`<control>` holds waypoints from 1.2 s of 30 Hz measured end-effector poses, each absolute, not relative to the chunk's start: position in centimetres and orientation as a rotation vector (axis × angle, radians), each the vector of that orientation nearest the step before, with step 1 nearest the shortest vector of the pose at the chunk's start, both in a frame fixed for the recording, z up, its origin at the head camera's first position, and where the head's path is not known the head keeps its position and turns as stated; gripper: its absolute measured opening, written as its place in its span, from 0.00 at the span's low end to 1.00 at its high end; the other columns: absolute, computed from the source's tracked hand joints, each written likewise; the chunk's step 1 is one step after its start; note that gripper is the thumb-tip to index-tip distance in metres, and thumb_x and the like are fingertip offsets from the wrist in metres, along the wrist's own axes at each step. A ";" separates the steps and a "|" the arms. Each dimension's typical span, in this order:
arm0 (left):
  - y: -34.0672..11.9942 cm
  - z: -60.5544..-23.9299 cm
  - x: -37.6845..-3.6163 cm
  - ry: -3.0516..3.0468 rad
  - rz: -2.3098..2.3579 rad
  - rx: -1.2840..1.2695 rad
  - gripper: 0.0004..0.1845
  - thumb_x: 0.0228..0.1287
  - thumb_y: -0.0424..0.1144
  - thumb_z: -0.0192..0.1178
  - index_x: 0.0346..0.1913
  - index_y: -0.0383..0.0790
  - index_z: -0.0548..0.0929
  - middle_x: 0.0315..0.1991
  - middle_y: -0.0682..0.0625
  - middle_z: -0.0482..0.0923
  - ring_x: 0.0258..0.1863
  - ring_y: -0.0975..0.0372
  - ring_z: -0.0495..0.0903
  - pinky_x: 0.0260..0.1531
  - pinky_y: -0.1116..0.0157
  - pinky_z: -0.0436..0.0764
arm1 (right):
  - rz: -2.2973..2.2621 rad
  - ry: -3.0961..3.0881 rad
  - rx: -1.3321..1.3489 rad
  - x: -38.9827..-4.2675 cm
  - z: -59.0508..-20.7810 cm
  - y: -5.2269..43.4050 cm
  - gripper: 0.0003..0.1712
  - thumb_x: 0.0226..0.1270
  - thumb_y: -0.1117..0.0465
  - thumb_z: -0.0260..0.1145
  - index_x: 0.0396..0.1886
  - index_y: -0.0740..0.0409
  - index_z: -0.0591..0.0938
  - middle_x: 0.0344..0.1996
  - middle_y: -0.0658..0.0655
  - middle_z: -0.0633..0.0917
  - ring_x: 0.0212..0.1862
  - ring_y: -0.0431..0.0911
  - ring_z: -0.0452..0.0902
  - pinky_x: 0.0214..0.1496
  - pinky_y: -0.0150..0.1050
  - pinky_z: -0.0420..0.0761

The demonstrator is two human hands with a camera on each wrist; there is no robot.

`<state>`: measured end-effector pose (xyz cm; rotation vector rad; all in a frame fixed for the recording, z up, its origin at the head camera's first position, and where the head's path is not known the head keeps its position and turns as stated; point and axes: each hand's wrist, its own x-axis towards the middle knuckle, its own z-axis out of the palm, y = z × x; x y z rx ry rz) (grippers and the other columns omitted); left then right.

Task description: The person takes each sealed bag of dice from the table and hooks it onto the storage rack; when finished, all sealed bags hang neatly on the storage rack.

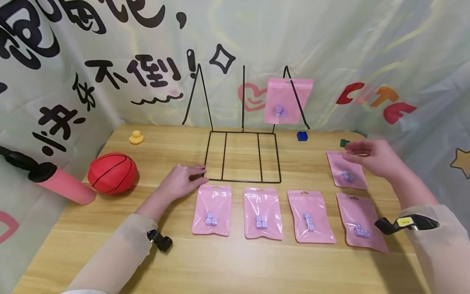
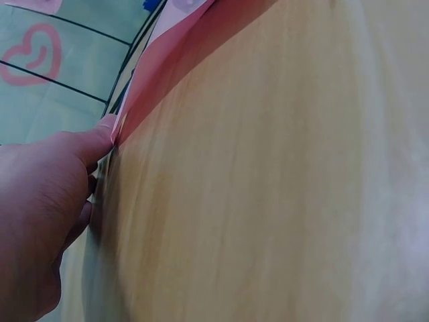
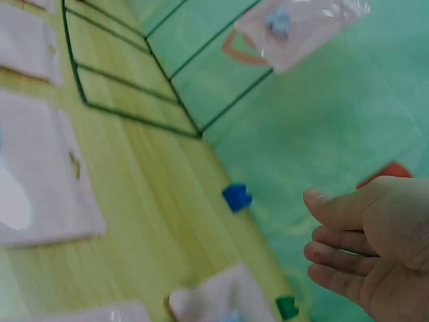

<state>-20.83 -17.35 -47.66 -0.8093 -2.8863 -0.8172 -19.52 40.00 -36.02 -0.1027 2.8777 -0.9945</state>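
Head view: pink pouch [image 1: 346, 170] just beneath right hand's [image 1: 371, 157] slack grip.

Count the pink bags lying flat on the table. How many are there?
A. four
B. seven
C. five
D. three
C: four pink bags lie in a front row on the table and a fifth lies under the right hand; one more bag hangs on the wire rack, so it is not flat.
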 end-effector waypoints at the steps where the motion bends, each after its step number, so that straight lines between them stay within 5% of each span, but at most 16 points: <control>1: -17.4 -47.6 -20.8 -2.884 -0.815 -0.812 0.22 0.71 0.49 0.72 0.59 0.37 0.89 0.62 0.41 0.83 0.63 0.47 0.81 0.65 0.48 0.78 | -0.973 2.879 -0.087 -19.4 -36.3 40.4 0.33 0.75 0.54 0.73 0.67 0.74 0.77 0.57 0.74 0.84 0.50 0.47 0.84 0.39 0.21 0.80; 6: -17.5 -47.7 -20.9 -2.876 -0.816 -0.817 0.21 0.71 0.49 0.72 0.57 0.37 0.90 0.61 0.42 0.83 0.63 0.48 0.81 0.66 0.47 0.77 | -0.910 2.855 0.010 -19.1 -38.0 42.3 0.33 0.77 0.54 0.70 0.67 0.76 0.75 0.58 0.77 0.82 0.56 0.67 0.80 0.38 0.21 0.78; 9: -17.5 -47.8 -20.9 -2.878 -0.827 -0.810 0.21 0.71 0.50 0.72 0.57 0.37 0.90 0.61 0.43 0.84 0.63 0.48 0.81 0.65 0.47 0.78 | -0.888 2.822 0.078 -19.0 -39.2 43.5 0.36 0.78 0.51 0.69 0.68 0.77 0.73 0.59 0.79 0.79 0.59 0.69 0.76 0.52 0.37 0.85; 13: -17.4 -47.9 -20.9 -2.880 -0.828 -0.810 0.21 0.72 0.49 0.72 0.57 0.37 0.90 0.61 0.43 0.83 0.64 0.49 0.81 0.65 0.49 0.78 | -0.874 2.767 0.231 -18.7 -40.3 44.8 0.48 0.74 0.41 0.70 0.70 0.79 0.69 0.61 0.81 0.75 0.60 0.73 0.71 0.60 0.68 0.78; 21: -17.4 -47.9 -20.9 -2.879 -0.827 -0.803 0.21 0.71 0.49 0.72 0.58 0.37 0.90 0.61 0.43 0.83 0.64 0.49 0.80 0.66 0.47 0.77 | -0.911 2.739 0.446 -18.3 -42.4 45.8 0.48 0.71 0.42 0.74 0.67 0.80 0.70 0.54 0.78 0.77 0.52 0.68 0.71 0.49 0.51 0.79; 29: -17.4 -48.0 -20.9 -2.868 -0.825 -0.809 0.22 0.72 0.49 0.72 0.58 0.37 0.89 0.62 0.43 0.83 0.64 0.49 0.80 0.66 0.48 0.77 | -1.032 2.640 0.590 -18.5 -43.5 45.8 0.46 0.74 0.45 0.72 0.73 0.77 0.67 0.55 0.75 0.76 0.56 0.67 0.67 0.47 0.47 0.76; 36: -17.5 -48.3 -21.0 -2.857 -0.818 -0.822 0.22 0.72 0.49 0.72 0.58 0.37 0.89 0.62 0.42 0.83 0.64 0.49 0.81 0.65 0.48 0.78 | -1.047 2.667 0.532 -18.5 -43.7 45.8 0.37 0.77 0.49 0.69 0.66 0.77 0.73 0.42 0.65 0.81 0.49 0.61 0.72 0.35 0.37 0.77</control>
